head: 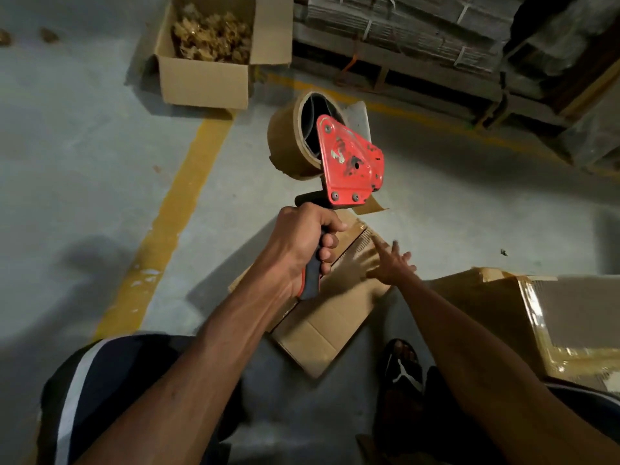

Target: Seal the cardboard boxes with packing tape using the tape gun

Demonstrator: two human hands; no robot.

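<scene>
To the right of the small cardboard box (322, 330), a larger cardboard box (496, 317) is seen lying on the floor with glossy tape already run along its edge and corner, so that one is judged sealed, or nearly so. The small cardboard box itself, at the person's feet, is shown with a shiny tape strip along its top seam; whether every seam is closed cannot be told. Well beyond it, an open box (204, 75) filled with crumpled brown scraps is left untaped and is judged not part of the sealing. Above the small box, the tape gun (349, 162) is held raised and clear of it, its handle clenched in the left hand (302, 250), a short tape tail hanging loose. Over the small box's top, the right hand (391, 265) is stretched with fingers spread and straight, grasping nothing.
</scene>
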